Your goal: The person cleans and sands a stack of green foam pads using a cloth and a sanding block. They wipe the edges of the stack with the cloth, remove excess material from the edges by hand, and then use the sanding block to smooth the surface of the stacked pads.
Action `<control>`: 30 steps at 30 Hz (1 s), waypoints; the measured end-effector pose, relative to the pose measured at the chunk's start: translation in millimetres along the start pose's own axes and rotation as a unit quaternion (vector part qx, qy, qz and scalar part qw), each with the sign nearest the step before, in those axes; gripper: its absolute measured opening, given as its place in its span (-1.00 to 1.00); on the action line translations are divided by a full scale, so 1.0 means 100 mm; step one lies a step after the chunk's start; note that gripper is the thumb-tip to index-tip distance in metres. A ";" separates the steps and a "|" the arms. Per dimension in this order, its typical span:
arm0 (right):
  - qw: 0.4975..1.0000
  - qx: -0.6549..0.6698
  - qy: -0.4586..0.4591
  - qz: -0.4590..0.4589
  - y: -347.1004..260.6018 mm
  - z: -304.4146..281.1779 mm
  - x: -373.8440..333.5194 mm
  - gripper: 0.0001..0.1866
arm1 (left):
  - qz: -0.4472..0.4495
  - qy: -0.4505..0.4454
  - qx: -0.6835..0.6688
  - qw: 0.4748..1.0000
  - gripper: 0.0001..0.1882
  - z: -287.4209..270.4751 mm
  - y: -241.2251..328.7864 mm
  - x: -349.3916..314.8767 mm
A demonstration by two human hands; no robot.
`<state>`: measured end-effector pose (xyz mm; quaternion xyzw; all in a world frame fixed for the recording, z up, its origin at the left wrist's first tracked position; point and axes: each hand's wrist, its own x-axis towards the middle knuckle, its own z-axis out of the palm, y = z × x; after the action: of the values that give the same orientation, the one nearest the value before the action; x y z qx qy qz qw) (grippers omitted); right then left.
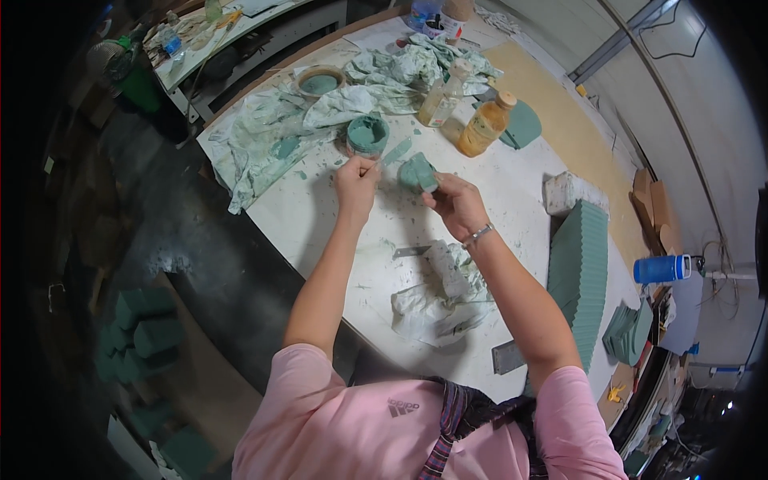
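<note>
My left hand (357,186) is closed round the handle of a spatula (397,151), whose narrow blade is smeared with green paste. Just beyond that hand stands a jar (367,138) of green paste, with paste coating its inside wall. My right hand (458,205) pinches a small green piece (416,173) between thumb and fingers, a little right of the blade and apart from it. Its exact kind is unclear; a flat, paler face shows near the fingertips. Green specks lie on the white table (320,236) below.
Stained cloths (264,136) cover the far left of the table, near a bowl (320,81) of green matter. Two bottles (486,126) stand farther back. A crumpled cloth (436,308) lies close to me. Ridged green slabs (578,280) line the right side; green blocks (156,336) sit lower left.
</note>
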<state>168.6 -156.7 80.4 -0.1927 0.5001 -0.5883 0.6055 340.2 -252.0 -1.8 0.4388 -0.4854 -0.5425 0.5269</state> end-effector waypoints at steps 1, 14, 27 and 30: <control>1.000 0.009 0.008 0.000 0.03 -0.16 -0.05 -0.75 | -0.002 -0.007 0.001 1.000 -0.91 0.04 -0.05 -0.03; 0.986 0.143 0.083 -0.024 0.26 -0.95 -1.46 -0.73 | 0.170 -0.106 0.454 0.868 -0.72 0.24 0.39 -0.83; 0.941 0.329 0.037 -0.070 0.62 -1.20 -2.81 -0.76 | -0.274 -0.463 -0.179 0.823 -0.62 1.13 0.84 -2.57; 0.969 0.213 0.075 -0.099 0.55 -1.56 -3.49 -0.71 | -0.287 -0.426 -0.249 0.821 -0.61 1.31 1.02 -2.86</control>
<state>135.0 227.5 100.8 -0.0634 0.3856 -0.7511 0.5321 242.7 44.8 108.1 0.1371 -0.3618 -0.9045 0.1794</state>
